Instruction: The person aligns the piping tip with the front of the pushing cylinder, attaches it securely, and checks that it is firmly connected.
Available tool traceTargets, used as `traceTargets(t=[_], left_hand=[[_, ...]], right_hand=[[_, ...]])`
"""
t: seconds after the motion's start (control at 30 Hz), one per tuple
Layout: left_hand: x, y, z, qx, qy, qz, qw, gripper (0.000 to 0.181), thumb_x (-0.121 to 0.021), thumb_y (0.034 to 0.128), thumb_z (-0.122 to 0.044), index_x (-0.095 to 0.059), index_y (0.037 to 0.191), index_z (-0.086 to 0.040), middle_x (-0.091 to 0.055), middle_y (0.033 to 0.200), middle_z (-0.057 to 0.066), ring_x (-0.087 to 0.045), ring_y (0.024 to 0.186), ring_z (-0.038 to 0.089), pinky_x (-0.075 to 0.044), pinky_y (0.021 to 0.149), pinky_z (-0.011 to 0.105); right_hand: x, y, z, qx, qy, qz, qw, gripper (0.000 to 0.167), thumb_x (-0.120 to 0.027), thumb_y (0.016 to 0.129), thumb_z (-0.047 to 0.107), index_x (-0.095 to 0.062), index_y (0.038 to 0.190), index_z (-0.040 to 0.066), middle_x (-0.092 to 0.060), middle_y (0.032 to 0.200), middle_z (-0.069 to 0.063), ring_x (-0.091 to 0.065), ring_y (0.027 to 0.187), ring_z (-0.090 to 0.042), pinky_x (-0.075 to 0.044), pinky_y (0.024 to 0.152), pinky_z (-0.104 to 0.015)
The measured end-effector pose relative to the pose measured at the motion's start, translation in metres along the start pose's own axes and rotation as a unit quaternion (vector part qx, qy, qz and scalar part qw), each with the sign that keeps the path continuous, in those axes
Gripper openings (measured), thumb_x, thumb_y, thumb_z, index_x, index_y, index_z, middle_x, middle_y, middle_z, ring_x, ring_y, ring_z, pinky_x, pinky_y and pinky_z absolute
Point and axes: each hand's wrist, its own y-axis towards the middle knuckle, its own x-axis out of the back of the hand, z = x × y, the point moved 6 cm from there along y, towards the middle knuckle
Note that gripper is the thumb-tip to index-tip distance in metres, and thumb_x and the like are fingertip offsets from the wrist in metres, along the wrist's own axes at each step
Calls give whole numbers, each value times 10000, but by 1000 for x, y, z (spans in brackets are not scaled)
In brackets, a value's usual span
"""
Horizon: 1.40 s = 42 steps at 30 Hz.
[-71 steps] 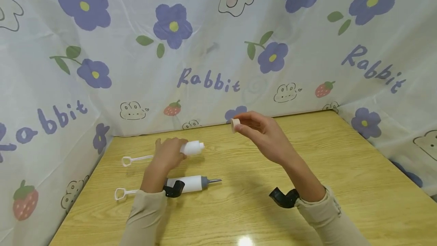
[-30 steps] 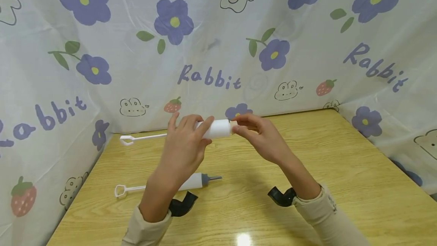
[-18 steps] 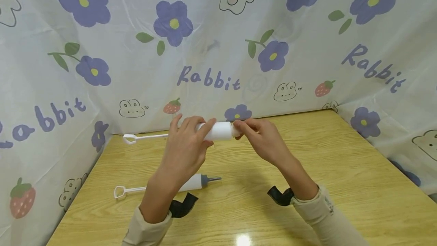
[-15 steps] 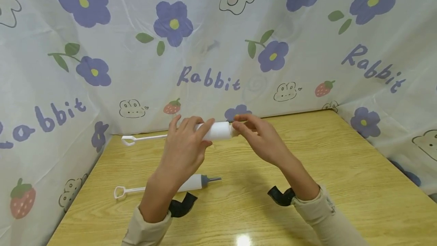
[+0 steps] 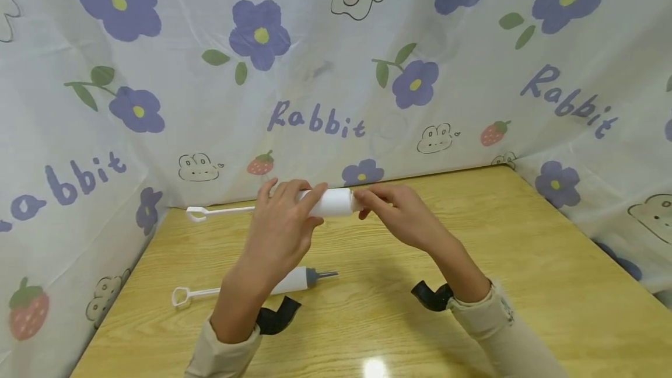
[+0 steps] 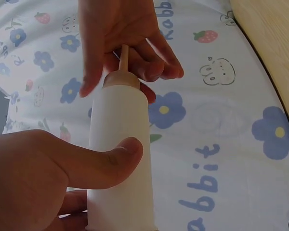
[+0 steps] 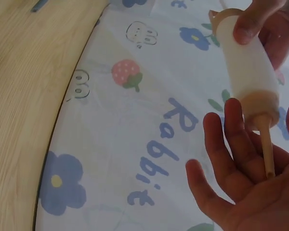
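My left hand [image 5: 280, 226] grips a white syringe-like tube [image 5: 335, 202] above the table, its thumb laid along the barrel in the left wrist view. A thin plunger rod with an angular loop handle [image 5: 196, 213] sticks out to the left. On the tube's right end sits a beige nozzle cap [image 6: 121, 79] with a narrow spout [image 7: 266, 149]. My right hand [image 5: 406, 214] has its fingers curled around this cap, with the spout toward the palm. In the head view the fingers largely hide the cap.
A second white tube [image 5: 293, 280] with a grey nozzle [image 5: 312, 277] and its own loop handle [image 5: 181, 296] lies on the wooden table [image 5: 525, 261], partly behind the left forearm. A patterned cloth [image 5: 315, 86] stands along the table's back and sides.
The left hand has lifted the white tube from the table, and the right hand has brought the nozzle cap onto its end. Since then the right fingers have shifted repeatedly around the cap.
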Motion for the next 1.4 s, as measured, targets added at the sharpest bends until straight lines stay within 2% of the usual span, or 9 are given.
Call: traceTargets(t=[0.17, 0.4, 0.5, 0.67, 0.8, 0.93, 1.17, 1.27, 1.4], left_hand=[[1, -2, 5, 162, 28, 60, 9998, 546, -855, 846, -146, -665, 1358, -145, -682, 1230, 147, -661, 1146, 364, -381, 1151, 615], [1, -1, 1, 17, -47, 47, 10000, 546, -861, 837, -138, -670, 1349, -149, -686, 1216, 142, -663, 1151, 354, -381, 1154, 612], [-1, -1, 0, 20, -19, 61, 10000, 551, -868, 831, -143, -672, 1346, -147, -689, 1213, 144, -664, 1148, 356, -379, 1156, 619], [-2, 0, 1, 70, 11, 66, 10000, 553, -863, 837, -146, -665, 1353, -155, -687, 1216, 141, -664, 1145, 356, -378, 1157, 617], [-1, 0, -2, -66, 68, -65, 9999, 539, -867, 830, -128, -673, 1332, -154, -685, 1207, 146, -666, 1138, 357, -394, 1146, 611], [0, 0, -4, -216, 107, -221, 9995, 529, -874, 820, -121, -680, 1311, -144, -688, 1192, 149, -671, 1119, 358, -415, 1124, 607], [2, 1, -1, -103, 67, -174, 9998, 541, -874, 826, -154, -675, 1329, -150, -688, 1188, 134, -670, 1116, 345, -410, 1129, 590], [1, 1, -2, -105, 38, -82, 9999, 544, -870, 832, -151, -672, 1339, -152, -684, 1197, 132, -669, 1127, 345, -407, 1134, 591], [1, 0, -2, -86, 0, -57, 9999, 543, -872, 827, -145, -679, 1335, -146, -688, 1200, 130, -673, 1127, 343, -412, 1127, 591]], right_hand=[[-5, 0, 2, -130, 539, 387, 9977, 370, -635, 1040, 344, -566, 1366, 184, -660, 1361, -59, -678, 1238, -253, -585, 963, -480], [3, 1, -2, 65, -98, 104, 9999, 297, -552, 1081, 358, -743, 1194, 160, -752, 955, 0, -689, 1022, -215, -515, 840, -391], [2, 1, -3, -2, 109, 140, 9998, 326, -554, 1079, 367, -696, 1273, 147, -753, 1052, -34, -697, 1020, -216, -547, 851, -391], [1, 0, -3, -52, 463, 317, 9984, 366, -692, 1005, 333, -593, 1313, 164, -662, 1329, -59, -665, 1231, -264, -584, 969, -469], [2, 0, -3, 77, 163, 172, 9997, 264, -651, 1031, 334, -691, 1224, 159, -735, 1145, -25, -696, 1100, -224, -574, 895, -428], [2, 2, -4, 41, -94, 26, 9999, 369, -500, 1100, 382, -750, 1209, 134, -767, 935, -24, -665, 886, -207, -499, 762, -367], [3, 1, 0, -24, 310, 119, 9994, 383, -670, 1017, 343, -592, 1340, 152, -636, 1377, -45, -613, 1313, -296, -546, 1029, -520], [5, -1, 1, -20, 245, 170, 9996, 336, -701, 998, 313, -630, 1281, 146, -666, 1337, -49, -632, 1285, -295, -542, 1022, -522], [6, -1, 1, -26, -160, 54, 9999, 327, -582, 1062, 386, -720, 1240, 149, -747, 1182, -39, -676, 1155, -267, -547, 931, -484]])
